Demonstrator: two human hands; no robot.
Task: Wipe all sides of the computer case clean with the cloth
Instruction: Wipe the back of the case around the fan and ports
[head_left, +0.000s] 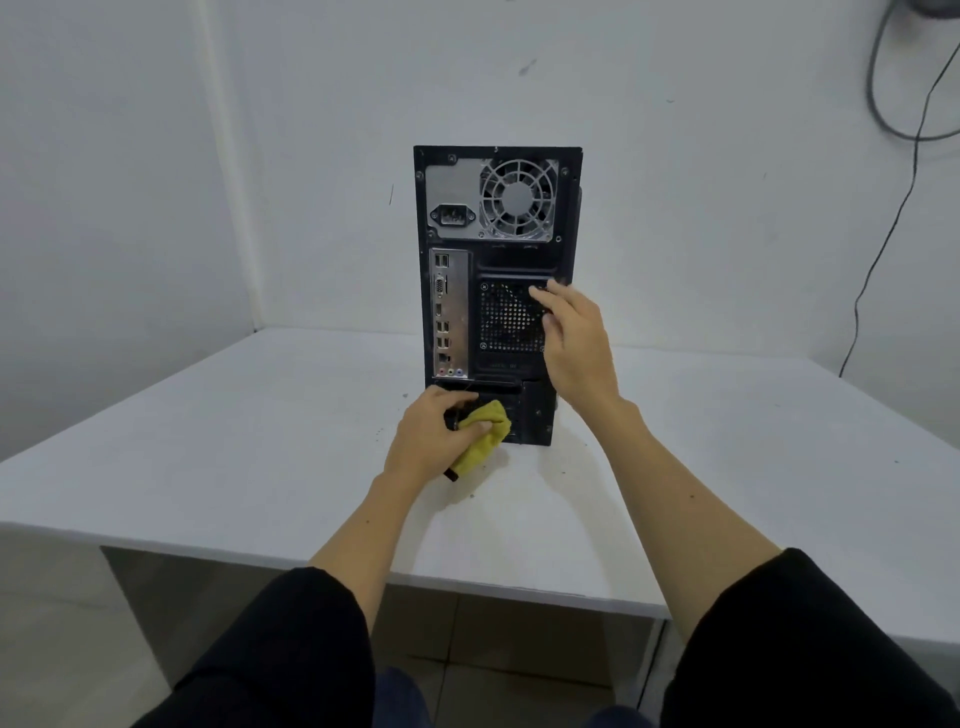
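Left hand (431, 431) grasping yellow cloth (485, 434) at computer case (498, 260) rear base; right hand (574, 343) released, fingers apparently steadying grille. Risk: tipping upright case, snagging ports.

Black computer case (496, 260) upright on the white surface (208, 441), rear panel toward the camera: fan grille at its top, port strip down its left edge. Left hand (431, 436) at the case's bottom edge, gripping a yellow cloth (485, 434) pressed to the panel. Right hand (574, 338) at the case's right side, fingers resting against the perforated vent. Black cables (893, 171) on the wall right of the case.
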